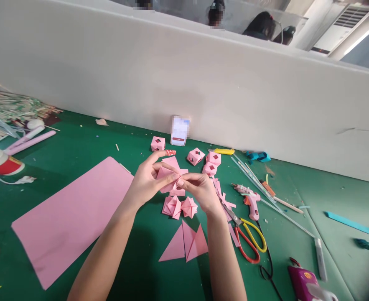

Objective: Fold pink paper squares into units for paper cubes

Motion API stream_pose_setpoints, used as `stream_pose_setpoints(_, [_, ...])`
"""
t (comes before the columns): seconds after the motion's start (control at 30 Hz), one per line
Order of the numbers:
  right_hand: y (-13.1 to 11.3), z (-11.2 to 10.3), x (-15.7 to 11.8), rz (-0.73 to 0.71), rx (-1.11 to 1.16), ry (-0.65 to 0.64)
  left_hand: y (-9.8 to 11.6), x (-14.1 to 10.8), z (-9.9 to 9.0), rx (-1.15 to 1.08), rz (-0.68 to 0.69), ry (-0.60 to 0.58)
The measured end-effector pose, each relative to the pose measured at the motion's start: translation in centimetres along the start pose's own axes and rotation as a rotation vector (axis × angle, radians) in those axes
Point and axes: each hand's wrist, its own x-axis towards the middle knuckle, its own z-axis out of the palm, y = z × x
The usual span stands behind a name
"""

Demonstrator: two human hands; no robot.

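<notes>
Both my hands meet over the middle of the green table around a piece of pink paper. My left hand pinches it between thumb and fingers, with a red patterned wrap on one raised fingertip. Thumb and forefinger of my right hand grip its right edge, close to the left thumb. Beneath and behind the hands lie more pink paper pieces, partly hidden. Just nearer to me sit a folded pink paper star and a folded paper piece. Folded pink triangles lie between my forearms.
A large pink sheet lies left. Pink paper boxes and a phone stand near the white partition. Scissors, a glue gun and a yellow cutter lie right. A paper cup stands far left.
</notes>
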Motion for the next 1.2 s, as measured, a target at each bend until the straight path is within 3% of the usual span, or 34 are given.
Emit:
stream_pose_setpoints(0.43, [-0.7,-0.3,-0.4,-0.011,-0.013,-0.038,-0.7,0.2,-0.2,0.032,0.012,-0.001])
stream_pose_setpoints(0.7, [-2.2,0.9,-1.3,-0.078,-0.144,0.148,-0.4,0.1,-0.1,0.117,0.010,0.034])
stream_pose_setpoints(0.97, [-1.4,1.3,-0.7,-0.095,-0.245,0.339,-0.6,0.3,0.0,0.124,-0.005,0.111])
stream_pose_setpoints(1.2, [-1.4,1.3,-0.6,-0.106,-0.233,0.341,-0.2,0.3,-0.2,0.130,-0.048,0.114])
